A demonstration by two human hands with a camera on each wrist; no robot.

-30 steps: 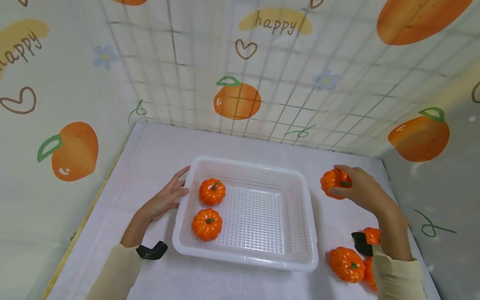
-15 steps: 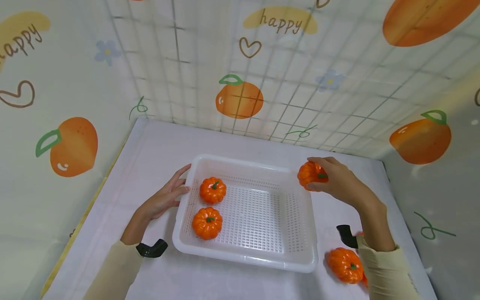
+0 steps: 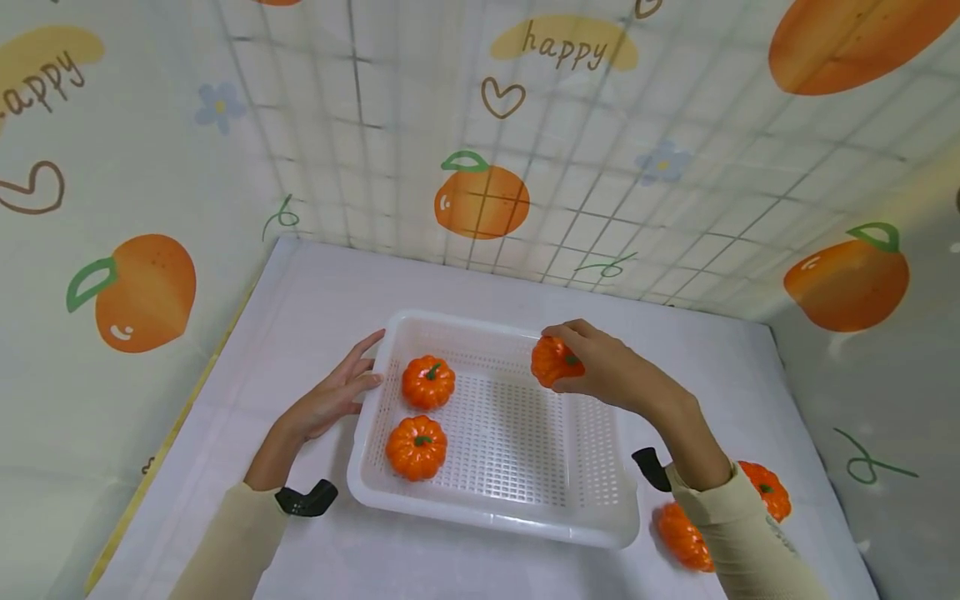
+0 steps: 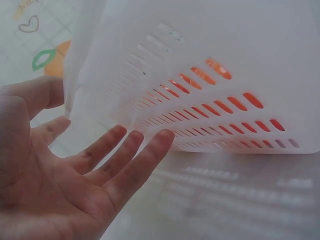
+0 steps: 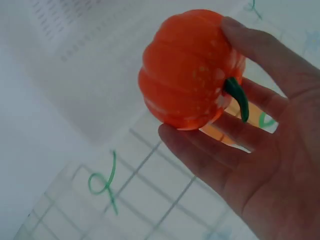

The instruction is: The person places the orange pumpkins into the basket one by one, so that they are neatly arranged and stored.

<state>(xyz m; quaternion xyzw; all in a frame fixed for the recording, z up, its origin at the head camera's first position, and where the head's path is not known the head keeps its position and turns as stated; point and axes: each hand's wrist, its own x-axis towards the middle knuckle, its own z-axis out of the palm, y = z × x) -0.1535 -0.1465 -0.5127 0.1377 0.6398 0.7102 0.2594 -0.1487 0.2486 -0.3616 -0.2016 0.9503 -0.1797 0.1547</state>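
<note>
A white perforated plastic basket (image 3: 495, 521) holds two orange pumpkins (image 3: 428, 382) (image 3: 416, 448) along its left side. At the basket's left rim, the left hand (image 3: 318, 408) touches the wall with fingers spread. From the left wrist view, that hand (image 4: 65, 175) is outside the basket wall (image 4: 270, 55), and orange shows through the slots. The right hand (image 3: 611, 371) pinches another pumpkin (image 3: 552, 362) above the basket's back right part. Its green stem faces the palm in the right wrist view, with thumb and fingers around the pumpkin (image 5: 185, 70).
More orange pumpkins (image 3: 681, 537) (image 3: 768, 490) lie on the white table right of the basket, partly behind the right sleeve. Printed curtains (image 3: 405, 167) stand at the back and both sides. A black band is on each wrist.
The right hand has carried its pumpkin leftward, from beyond the basket's right side to above its interior. The left hand still touches the left rim.
</note>
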